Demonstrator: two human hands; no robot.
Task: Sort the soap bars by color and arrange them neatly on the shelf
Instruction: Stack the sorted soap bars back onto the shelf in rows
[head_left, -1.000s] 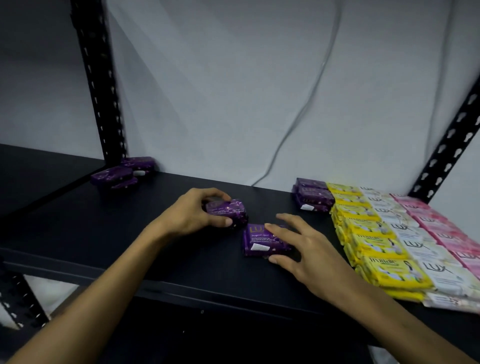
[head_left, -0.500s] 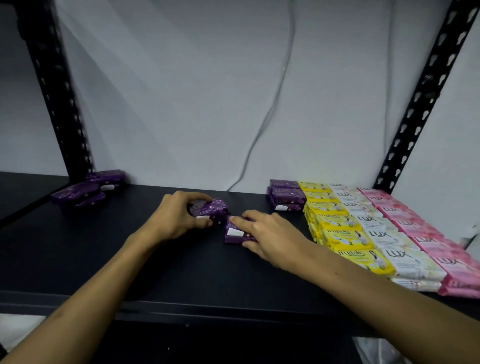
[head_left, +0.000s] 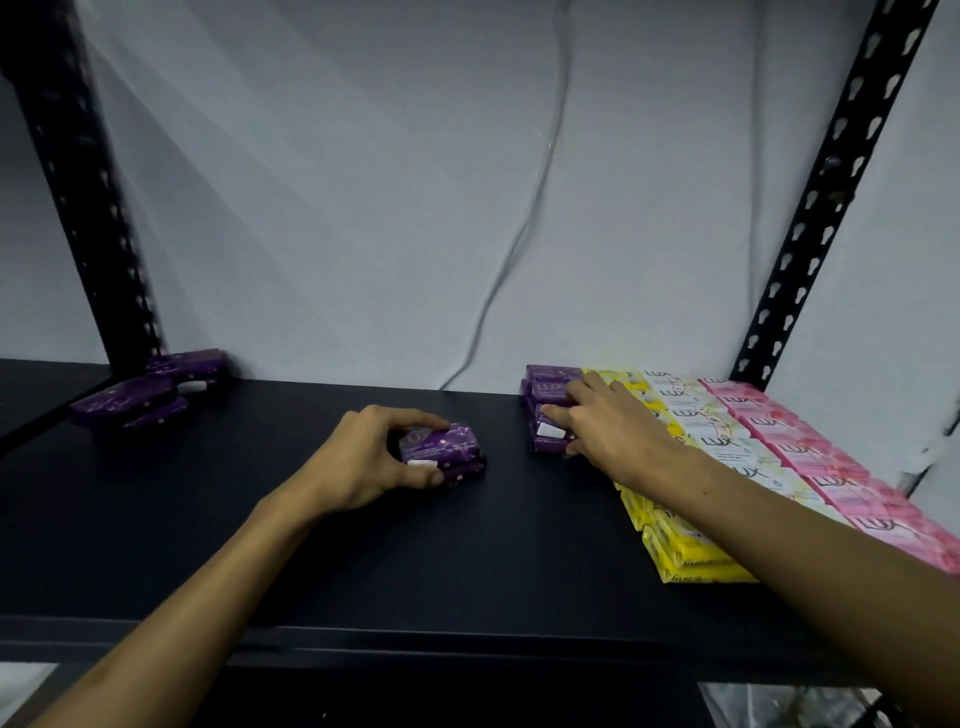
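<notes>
On the black shelf (head_left: 322, 561), my left hand (head_left: 363, 457) grips a small stack of two purple soap bars (head_left: 447, 449) near the middle. My right hand (head_left: 608, 426) holds another purple bar stack (head_left: 545, 434) against the purple row (head_left: 548, 384) at the left side of the sorted block. Beside it run a yellow row (head_left: 680, 551), a white row (head_left: 701, 415) and a pink row (head_left: 810, 452). Loose purple bars (head_left: 150, 395) lie at the back left corner.
Black perforated uprights stand at the back left (head_left: 88, 208) and back right (head_left: 815, 208). A grey wall with a hanging cable (head_left: 524, 228) closes the back. A lower side shelf (head_left: 31, 389) adjoins on the left.
My right hand has carried its purple bars rightward from the shelf's middle to the purple row next to the yellow soaps. My left hand keeps its grip on its purple bars.
</notes>
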